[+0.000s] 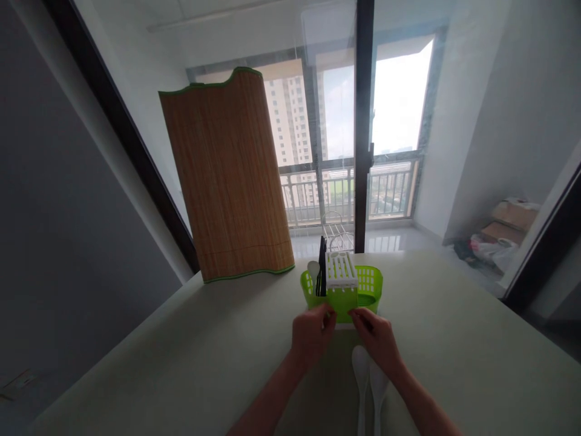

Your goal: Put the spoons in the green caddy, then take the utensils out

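Note:
A bright green plastic utensil holder (342, 306) stands on the white table, with a white slotted rack (341, 270) at its middle. Black chopsticks (321, 266) and a white spoon (313, 269) stand upright in its left compartment. My left hand (314, 329) is closed, its thumb and fingers pinched at the holder's lower front, left of centre. On the right of the same front face my right hand (374, 332) pinches too. Exactly what lies between the fingertips is partly hidden. Below the right hand lie two white spoons (361, 366), side by side, one partly behind my wrist.
At the table's (218, 351) back left, a brown bamboo mat (227, 181) with green edging stands upright, slightly curved. Behind the table, a dark-framed glass door (364, 127) shows a metal wire rack (336, 233). Cardboard boxes (515, 218) and plastic bags lie on the floor at right.

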The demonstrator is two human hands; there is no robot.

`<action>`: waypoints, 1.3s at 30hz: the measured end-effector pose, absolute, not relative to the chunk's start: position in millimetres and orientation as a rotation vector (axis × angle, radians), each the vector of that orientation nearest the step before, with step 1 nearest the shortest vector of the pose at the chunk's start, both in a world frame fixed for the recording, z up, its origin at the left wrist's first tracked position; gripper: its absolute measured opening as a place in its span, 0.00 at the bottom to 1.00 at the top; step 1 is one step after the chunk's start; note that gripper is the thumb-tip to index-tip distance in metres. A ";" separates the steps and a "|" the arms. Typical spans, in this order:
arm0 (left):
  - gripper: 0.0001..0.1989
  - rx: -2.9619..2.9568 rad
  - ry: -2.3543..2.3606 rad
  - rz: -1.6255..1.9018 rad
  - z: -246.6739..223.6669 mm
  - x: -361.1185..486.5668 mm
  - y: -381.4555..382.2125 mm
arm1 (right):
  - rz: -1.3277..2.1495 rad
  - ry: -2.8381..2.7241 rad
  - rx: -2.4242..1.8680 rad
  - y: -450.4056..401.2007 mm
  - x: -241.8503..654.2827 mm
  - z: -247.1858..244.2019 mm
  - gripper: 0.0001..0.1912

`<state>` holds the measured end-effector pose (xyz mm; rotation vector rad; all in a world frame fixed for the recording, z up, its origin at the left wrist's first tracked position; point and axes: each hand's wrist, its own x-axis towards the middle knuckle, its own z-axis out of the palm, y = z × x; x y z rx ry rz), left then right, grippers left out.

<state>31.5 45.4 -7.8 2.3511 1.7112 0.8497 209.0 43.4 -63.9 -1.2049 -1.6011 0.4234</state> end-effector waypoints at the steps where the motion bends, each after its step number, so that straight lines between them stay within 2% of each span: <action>1: 0.11 2.326 1.673 0.797 -17.2 36.8 38.3 | 0.424 -1.592 -1.211 43.8 209.8 -64.0 0.16; 7: 0.13 2.261 1.599 0.594 -54.4 65.2 16.0 | 0.422 -1.629 -1.209 41.4 208.5 -64.6 0.16; 13: 0.08 2.305 1.563 0.586 -67.8 74.3 10.7 | 0.416 -1.690 -1.182 38.2 203.2 -65.0 0.15; 17: 0.09 2.145 1.661 0.776 -49.0 57.7 9.1 | 0.376 -1.698 -1.152 35.7 199.9 -61.9 0.14; 21: 0.15 2.026 1.784 1.174 -28.3 30.2 3.7 | 0.379 -1.716 -1.110 30.6 195.8 -57.6 0.14; 26: 0.10 2.370 1.767 1.464 -26.4 10.3 -5.8 | 0.412 -1.939 -0.998 21.6 184.0 -62.0 0.10; 28: 0.09 2.561 1.685 1.515 -29.1 8.9 -8.7 | 0.371 -2.047 -1.020 19.6 178.3 -67.4 0.08; 30: 0.08 2.652 1.643 1.520 -31.1 9.2 -10.5 | 0.333 -2.103 -1.050 19.0 173.8 -72.6 0.11; 39: 0.09 2.611 1.660 1.507 -19.5 3.1 -5.3 | 0.334 -2.153 -1.084 20.8 172.0 -76.3 0.10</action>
